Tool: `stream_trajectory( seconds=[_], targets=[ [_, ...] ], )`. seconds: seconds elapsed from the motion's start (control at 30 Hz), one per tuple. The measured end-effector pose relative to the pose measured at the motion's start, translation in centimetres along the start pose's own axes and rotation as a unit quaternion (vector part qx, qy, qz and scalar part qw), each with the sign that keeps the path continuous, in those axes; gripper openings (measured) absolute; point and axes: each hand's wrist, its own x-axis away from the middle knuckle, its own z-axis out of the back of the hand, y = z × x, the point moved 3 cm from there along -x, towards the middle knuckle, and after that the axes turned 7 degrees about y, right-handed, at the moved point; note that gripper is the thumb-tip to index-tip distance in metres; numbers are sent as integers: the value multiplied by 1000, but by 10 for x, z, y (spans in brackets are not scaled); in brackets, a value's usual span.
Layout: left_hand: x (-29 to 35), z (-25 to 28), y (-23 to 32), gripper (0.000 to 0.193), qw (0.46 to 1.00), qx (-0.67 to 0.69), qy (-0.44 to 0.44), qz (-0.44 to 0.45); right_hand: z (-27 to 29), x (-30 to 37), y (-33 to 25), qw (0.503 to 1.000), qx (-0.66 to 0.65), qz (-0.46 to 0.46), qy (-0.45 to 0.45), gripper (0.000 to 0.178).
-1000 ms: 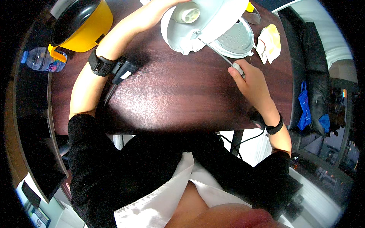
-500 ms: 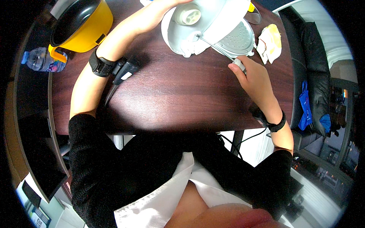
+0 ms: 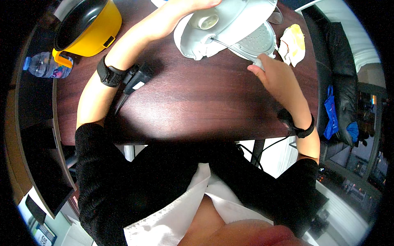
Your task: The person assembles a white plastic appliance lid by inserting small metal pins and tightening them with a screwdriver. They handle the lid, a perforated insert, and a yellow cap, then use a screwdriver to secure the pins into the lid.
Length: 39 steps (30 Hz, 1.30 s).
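Note:
A pale grey plastic appliance housing stands tilted at the far middle of the table, with a round white fitting inside it. At the top edge, my left hand holds the housing's upper side; its fingers are partly cut off by the picture. My right hand is closed round the light grey handle of a screwdriver. The thin metal shaft points left, its tip at a small hole in the housing's lower part. Behind the shaft lies a grey round cover with small holes.
A yellow pot with a dark inside stands at far left, beside a water bottle. A black plug with a cable lies near my left wrist. To the right are a crumpled white and yellow cloth or wrapper and a black sofa.
The housing has tilted slightly, its right rim lower and further right. My left hand has shifted right with it. The right hand turned a little, with the screwdriver still at the hole.

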Motion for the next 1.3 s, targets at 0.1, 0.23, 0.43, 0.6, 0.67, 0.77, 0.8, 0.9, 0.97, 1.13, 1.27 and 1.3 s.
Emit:
stream_trajectory(
  seconds=[0.1,0.23,0.43,0.6,0.67,0.77,0.8,0.9,0.97,1.13,1.27,1.3],
  targets=[
    [3,2,-4,66,999,-1,32,20,-23,9,-6,982,-187,-26,-17,40],
    [3,3,-3,61,998,-5,58,30,-41,17,-24,937,-319,-119,-72,39],
    [4,5,0,51,994,-67,80,23,-68,22,-47,725,-620,-225,-198,36],
    [0,12,-6,50,996,9,73,42,-44,17,-55,543,-739,-302,-261,43],
    [-1,14,-7,50,995,48,64,67,-37,16,-52,548,-729,-309,-270,46],
    [-1,6,3,52,996,28,60,53,-28,18,-33,686,-632,-271,-238,41],
    [-1,7,4,53,996,34,71,50,-22,15,-24,768,-556,-234,-215,40],
    [-1,15,0,55,989,59,106,85,-6,20,-5,958,-266,-86,-57,30],
    [-2,18,-1,55,989,56,108,82,12,21,-3,982,-181,-52,-3,28],
    [-1,18,-3,56,991,40,103,69,17,26,-5,991,-130,22,24,26],
    [-2,20,-6,57,993,24,96,59,15,24,-11,989,-130,48,53,25],
    [-3,20,-6,57,993,21,97,56,15,23,-11,989,-127,51,61,25]
  ],
)
